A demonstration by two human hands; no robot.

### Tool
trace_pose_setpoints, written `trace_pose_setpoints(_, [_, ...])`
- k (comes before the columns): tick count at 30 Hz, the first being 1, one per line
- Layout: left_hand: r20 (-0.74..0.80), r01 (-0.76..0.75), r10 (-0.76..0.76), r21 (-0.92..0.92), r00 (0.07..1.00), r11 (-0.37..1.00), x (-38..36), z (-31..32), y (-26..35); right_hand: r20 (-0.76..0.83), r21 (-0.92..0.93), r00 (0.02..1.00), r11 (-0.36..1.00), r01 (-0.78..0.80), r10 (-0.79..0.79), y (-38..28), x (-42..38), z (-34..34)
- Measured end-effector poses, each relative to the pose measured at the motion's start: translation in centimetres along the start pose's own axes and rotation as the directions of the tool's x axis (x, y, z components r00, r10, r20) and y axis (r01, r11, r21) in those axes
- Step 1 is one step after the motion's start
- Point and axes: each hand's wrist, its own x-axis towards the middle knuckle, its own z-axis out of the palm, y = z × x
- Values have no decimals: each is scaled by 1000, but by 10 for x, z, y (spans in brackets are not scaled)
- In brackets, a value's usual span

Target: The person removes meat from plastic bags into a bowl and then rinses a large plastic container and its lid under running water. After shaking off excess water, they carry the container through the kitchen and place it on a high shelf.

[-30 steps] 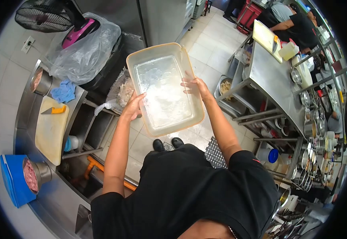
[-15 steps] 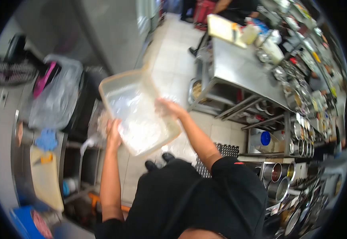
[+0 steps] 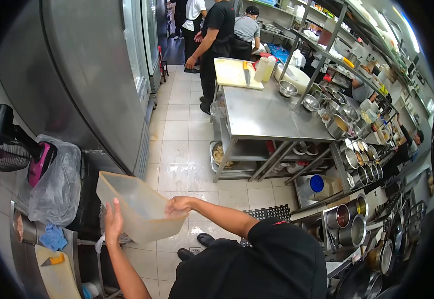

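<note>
A translucent rectangular plastic food container is in front of me, tilted, above the tiled floor. My left hand is at its near left side, fingers pointing up along the wall and supporting it. My right hand grips the right side near the rim, with some fingers bent over the wall. The container's inside is mostly hidden from this angle.
To the right stands a steel table with a cutting board and a knife. At left are a fan, a blue cloth and another board. A fridge borders the aisle; people stand farther along.
The container has moved lower and left in view and tipped, so its inside no longer faces me. Both hands have gone with it. My view has lifted toward the aisle.
</note>
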Motion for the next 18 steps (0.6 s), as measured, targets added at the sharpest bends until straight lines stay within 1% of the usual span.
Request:
trace_pose_setpoints(1, [-51,1,6,127,999,992,-18,-3,43,109,34,994,999,-25,22,3,8,6])
trace_pose_setpoints(2, [-55,2,5,127,998,992,-31,1,76,112,31,994,999,-25,21,12,16,15])
trace_pose_setpoints(3, [-83,-7,30,265,996,964,-41,7,103,239,409,971,909,-81,-21,22,25,25])
trace_pose_setpoints(4, [-107,-9,56,399,993,917,-49,13,117,340,713,934,678,-181,-108,28,31,32])
trace_pose_setpoints(5, [-116,-9,61,400,991,917,-51,21,122,377,749,910,635,-191,-170,29,38,41])
trace_pose_setpoints(6, [-204,7,101,472,974,882,-52,27,125,367,711,913,686,-153,-177,27,42,50])
trace_pose_setpoints(7, [-284,27,152,540,947,841,-51,31,128,356,654,916,750,-104,-183,23,46,59])
trace_pose_setpoints(8, [-282,19,164,548,945,836,-51,28,126,328,576,927,816,-44,-181,19,48,62])
trace_pose_setpoints(10, [-332,-98,244,400,911,911,-51,8,102,277,373,944,925,68,-181,10,49,62])
trace_pose_setpoints(11, [-295,-162,256,308,921,937,-46,-7,75,246,272,953,956,110,-180,7,46,55])
trace_pose_setpoints(12, [-293,-164,259,312,921,936,-39,-16,57,210,205,961,969,138,-181,4,41,47])
trace_pose_setpoints(13, [-245,-100,88,-37,965,994,-35,-23,37,162,190,963,964,185,-217,3,36,37])
trace_pose_setpoints(14, [-149,14,-76,-377,986,926,-38,-22,18,127,175,962,960,219,-242,-1,28,19])
trace_pose_setpoints(15, [-249,-10,-70,-307,966,951,-39,-9,24,56,-132,957,948,289,-284,-1,27,3])
trace_pose_setpoints(16, [-239,133,-198,-261,951,956,-42,1,29,22,-324,895,844,428,-446,14,47,-14])
trace_pose_setpoints(17, [-299,96,-125,-111,946,989,-26,11,-6,120,-748,780,460,478,-614,42,88,-38])
trace_pose_setpoints(18, [-278,52,-85,-122,957,991,-32,19,4,115,-909,774,248,335,-623,3,39,-25])
